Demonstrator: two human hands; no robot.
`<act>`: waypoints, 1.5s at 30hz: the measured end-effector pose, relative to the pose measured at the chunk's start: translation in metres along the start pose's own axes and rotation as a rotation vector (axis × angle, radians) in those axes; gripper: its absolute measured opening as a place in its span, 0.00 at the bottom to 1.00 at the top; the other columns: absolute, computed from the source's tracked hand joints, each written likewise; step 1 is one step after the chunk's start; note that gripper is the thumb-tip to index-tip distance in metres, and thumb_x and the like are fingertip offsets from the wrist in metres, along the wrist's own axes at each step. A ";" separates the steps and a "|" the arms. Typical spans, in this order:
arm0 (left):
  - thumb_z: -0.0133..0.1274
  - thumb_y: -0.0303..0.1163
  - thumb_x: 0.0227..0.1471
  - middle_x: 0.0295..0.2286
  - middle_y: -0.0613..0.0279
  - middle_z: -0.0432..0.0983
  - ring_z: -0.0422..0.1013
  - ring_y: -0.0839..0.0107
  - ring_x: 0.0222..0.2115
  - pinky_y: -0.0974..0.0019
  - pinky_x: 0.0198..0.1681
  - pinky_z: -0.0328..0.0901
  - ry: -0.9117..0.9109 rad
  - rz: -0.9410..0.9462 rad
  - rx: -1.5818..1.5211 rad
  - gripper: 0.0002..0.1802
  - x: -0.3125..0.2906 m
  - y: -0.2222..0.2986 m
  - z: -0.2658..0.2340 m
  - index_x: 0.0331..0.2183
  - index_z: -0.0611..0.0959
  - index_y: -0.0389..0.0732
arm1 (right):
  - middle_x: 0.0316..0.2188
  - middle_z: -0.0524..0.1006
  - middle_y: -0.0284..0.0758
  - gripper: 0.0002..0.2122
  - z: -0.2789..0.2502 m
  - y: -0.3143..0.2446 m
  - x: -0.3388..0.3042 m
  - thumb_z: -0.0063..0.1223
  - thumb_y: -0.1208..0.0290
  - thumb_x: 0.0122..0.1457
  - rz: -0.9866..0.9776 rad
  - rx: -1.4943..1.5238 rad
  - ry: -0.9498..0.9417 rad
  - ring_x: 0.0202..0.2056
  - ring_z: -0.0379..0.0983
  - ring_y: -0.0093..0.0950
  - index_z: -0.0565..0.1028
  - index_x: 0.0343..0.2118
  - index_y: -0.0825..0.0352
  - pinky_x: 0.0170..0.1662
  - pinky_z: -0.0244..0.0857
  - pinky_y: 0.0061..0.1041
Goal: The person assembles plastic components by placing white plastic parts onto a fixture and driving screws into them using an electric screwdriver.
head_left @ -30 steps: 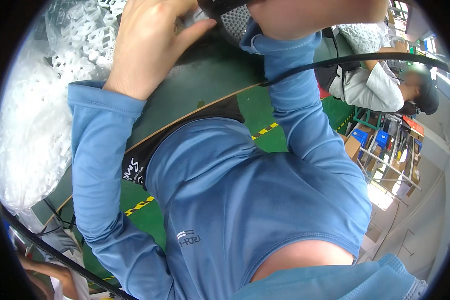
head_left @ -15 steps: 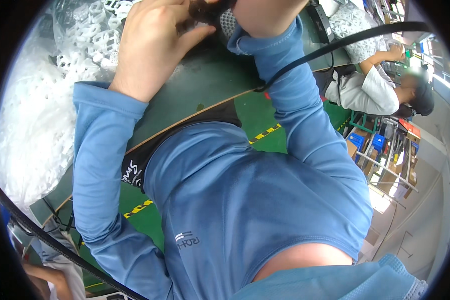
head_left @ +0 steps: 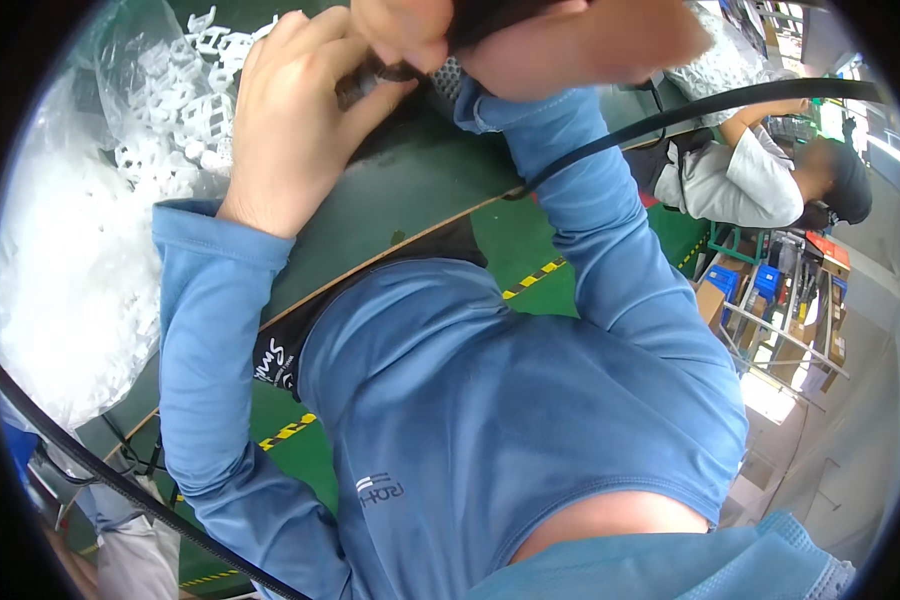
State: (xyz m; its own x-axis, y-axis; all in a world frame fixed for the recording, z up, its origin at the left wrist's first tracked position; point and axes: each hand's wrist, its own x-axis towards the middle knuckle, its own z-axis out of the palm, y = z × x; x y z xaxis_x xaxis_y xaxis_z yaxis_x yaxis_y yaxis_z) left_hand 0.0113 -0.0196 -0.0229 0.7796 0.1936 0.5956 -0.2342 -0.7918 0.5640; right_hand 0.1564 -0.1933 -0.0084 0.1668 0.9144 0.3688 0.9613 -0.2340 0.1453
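My left hand (head_left: 290,115) is over the green table, its fingers curled and thumb bent in around something small and dark that they mostly hide. Close against it, at the top edge, my right hand (head_left: 570,50) is closed about a black object (head_left: 495,18), partly cut off and blurred. Its kind cannot be made out. A grey part with a dotted, honeycomb-like surface (head_left: 448,78) shows between the hands. Left of my left hand, white plastic pieces (head_left: 185,110) with open, frame-like shapes spill from a clear plastic bag (head_left: 60,250).
The green tabletop (head_left: 370,210) ends in a wooden edge near my body. A black cable (head_left: 670,118) crosses over my right sleeve, another (head_left: 120,480) runs lower left. A co-worker (head_left: 745,180) sits at right by a bag of white pieces (head_left: 710,60); shelving (head_left: 780,320) stands behind.
My right hand has shifted and turned, and more of it now shows at the top, blurred. My left hand has moved slightly down, still curled. The co-worker's hands have moved a little.
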 end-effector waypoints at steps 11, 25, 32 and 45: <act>0.67 0.22 0.48 0.26 0.68 0.75 0.68 0.76 0.27 0.71 0.35 0.64 0.015 -0.289 -0.331 0.17 0.005 0.015 -0.002 0.43 0.85 0.38 | 0.27 0.74 0.34 0.48 -0.044 0.017 0.085 0.38 0.19 0.53 -0.382 2.073 0.624 0.21 0.72 0.26 0.66 0.64 0.59 0.26 0.69 0.27; 0.59 0.22 0.59 0.34 0.62 0.81 0.78 0.74 0.38 0.72 0.47 0.70 0.044 -0.509 -1.006 0.18 0.009 0.008 -0.022 0.51 0.81 0.30 | 0.19 0.71 0.35 0.48 -0.033 0.003 0.097 0.44 0.20 0.52 -0.066 2.310 0.829 0.15 0.67 0.23 0.65 0.54 0.70 0.20 0.66 0.23; 0.58 0.27 0.59 0.31 0.64 0.80 0.72 0.78 0.30 0.75 0.39 0.67 -0.002 -0.809 -1.024 0.16 0.033 -0.019 -0.023 0.48 0.83 0.31 | 0.19 0.71 0.37 0.38 -0.047 -0.001 0.079 0.55 0.34 0.58 0.122 1.793 0.710 0.14 0.67 0.24 0.66 0.50 0.72 0.20 0.65 0.22; 0.58 0.39 0.61 0.41 0.62 0.85 0.79 0.72 0.42 0.69 0.46 0.72 -0.109 -0.412 0.058 0.16 0.206 -0.215 -0.023 0.47 0.88 0.41 | 0.23 0.75 0.37 0.26 -0.030 0.027 0.068 0.68 0.64 0.56 0.141 1.797 0.787 0.19 0.70 0.20 0.70 0.49 0.79 0.21 0.63 0.18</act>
State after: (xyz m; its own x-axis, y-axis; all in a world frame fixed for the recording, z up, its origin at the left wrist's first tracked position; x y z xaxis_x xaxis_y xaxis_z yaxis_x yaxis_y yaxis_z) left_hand 0.2086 0.2037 -0.0086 0.8589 0.4406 0.2611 0.1404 -0.6929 0.7072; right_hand 0.1870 -0.1469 0.0482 0.6180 0.4790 0.6234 0.1098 0.7325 -0.6718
